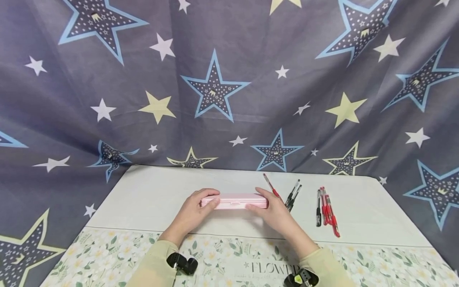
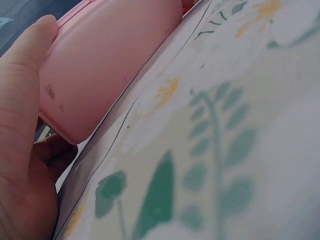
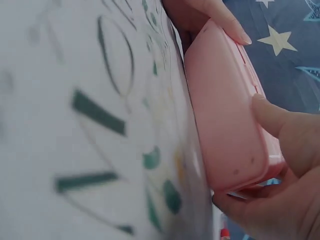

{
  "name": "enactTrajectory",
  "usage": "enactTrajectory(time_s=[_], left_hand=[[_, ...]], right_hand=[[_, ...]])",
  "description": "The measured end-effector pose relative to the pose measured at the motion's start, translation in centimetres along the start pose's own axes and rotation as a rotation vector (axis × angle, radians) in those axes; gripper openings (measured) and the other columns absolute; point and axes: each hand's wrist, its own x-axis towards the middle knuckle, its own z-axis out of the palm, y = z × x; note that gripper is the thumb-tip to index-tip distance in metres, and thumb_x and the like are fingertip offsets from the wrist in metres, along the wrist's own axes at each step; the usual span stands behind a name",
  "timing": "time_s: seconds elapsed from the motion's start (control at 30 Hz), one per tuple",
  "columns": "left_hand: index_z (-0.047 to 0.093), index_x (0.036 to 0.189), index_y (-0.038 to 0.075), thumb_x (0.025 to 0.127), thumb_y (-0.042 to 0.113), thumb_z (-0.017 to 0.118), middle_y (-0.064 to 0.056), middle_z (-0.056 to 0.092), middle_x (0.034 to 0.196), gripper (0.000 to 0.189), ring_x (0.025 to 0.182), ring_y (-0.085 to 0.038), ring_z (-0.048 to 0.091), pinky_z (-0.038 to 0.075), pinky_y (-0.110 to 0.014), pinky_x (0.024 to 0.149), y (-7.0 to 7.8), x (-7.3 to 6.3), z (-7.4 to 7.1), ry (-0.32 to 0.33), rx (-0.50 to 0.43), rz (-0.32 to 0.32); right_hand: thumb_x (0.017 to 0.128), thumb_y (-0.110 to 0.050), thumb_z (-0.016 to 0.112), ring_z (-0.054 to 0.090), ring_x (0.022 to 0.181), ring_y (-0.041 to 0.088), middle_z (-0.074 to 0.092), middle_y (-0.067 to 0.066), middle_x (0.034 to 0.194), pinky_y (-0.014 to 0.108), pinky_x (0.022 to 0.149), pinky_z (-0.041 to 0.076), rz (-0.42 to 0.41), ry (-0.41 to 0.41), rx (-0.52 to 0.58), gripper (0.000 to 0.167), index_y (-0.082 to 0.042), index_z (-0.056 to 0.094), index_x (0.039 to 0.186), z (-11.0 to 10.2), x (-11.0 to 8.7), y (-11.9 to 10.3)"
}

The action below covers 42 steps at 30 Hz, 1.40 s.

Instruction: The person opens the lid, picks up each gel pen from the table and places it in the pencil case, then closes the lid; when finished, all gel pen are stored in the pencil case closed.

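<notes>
A pink pencil case with its lid closed lies between my two hands, its front latch turned toward me. At its left end, the left hand grips the case, thumb on the front and fingers behind. The right hand holds the opposite end in the same way. Both wrist views show the smooth underside of the pencil case, with small dark marks near one end, so the case is raised and tilted off the table. What the case contains is hidden.
Just beyond the right hand lie a red pen and black pens, partly covered by that hand. Farther right are a black pen and several red pens. A flowered mat covers the table's near side; a star-patterned curtain hangs behind.
</notes>
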Motion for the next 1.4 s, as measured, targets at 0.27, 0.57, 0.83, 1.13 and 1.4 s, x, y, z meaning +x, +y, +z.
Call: enactTrajectory(time_s=[0.27,0.57,0.83,1.13,1.4], left_hand=[[0.079,0.132,0.02,0.106,0.034,0.077,0.003,0.074,0.136,0.03,0.131,-0.031,0.064,0.044,-0.056,0.115,-0.2,0.2,0.1,-0.003,0.016,0.015],[0.076,0.137,0.024,0.107,0.042,0.075,0.001,0.072,0.138,0.035,0.134,-0.029,0.063,0.043,-0.054,0.116,0.1,0.1,-0.2,-0.012,-0.023,-0.085],[0.063,0.154,0.018,0.11,0.043,0.069,-0.007,0.064,0.152,0.051,0.147,-0.031,0.054,0.037,-0.053,0.124,0.2,0.1,-0.3,-0.015,-0.032,-0.123],[0.049,0.165,0.017,0.117,0.041,0.057,-0.007,0.067,0.147,0.055,0.131,-0.029,0.066,0.045,-0.056,0.115,0.2,0.1,-0.7,-0.032,-0.073,-0.143],[0.048,0.167,0.022,0.119,0.051,0.041,-0.01,0.065,0.152,0.056,0.142,-0.035,0.061,0.035,-0.061,0.124,0.1,0.8,-1.3,-0.043,-0.076,-0.196]], right_hand=[[0.094,-0.036,0.092,0.057,0.143,0.042,0.067,0.021,0.147,0.059,0.12,0.04,0.072,0.011,0.054,0.086,0.0,0.053,0.161,0.3,-0.2,0.3],[0.085,-0.035,0.099,0.056,0.144,0.045,0.062,0.024,0.152,0.063,0.118,0.042,0.075,-0.027,0.035,0.107,-0.004,0.041,0.169,0.4,-0.5,0.5],[0.083,-0.028,0.101,0.05,0.148,0.049,0.056,0.028,0.157,0.067,0.118,0.04,0.059,-0.043,0.062,0.115,-0.01,0.033,0.173,0.6,-0.5,0.7],[0.08,-0.028,0.103,0.031,0.159,0.051,0.036,0.03,0.171,0.069,0.125,0.026,0.055,-0.072,0.136,0.128,-0.004,0.022,0.176,0.6,-0.2,1.3],[0.077,-0.048,0.103,0.046,0.149,0.05,0.053,0.029,0.157,0.07,0.119,0.035,-0.019,-0.051,0.062,0.138,0.0,0.018,0.175,1.3,0.3,3.6]])
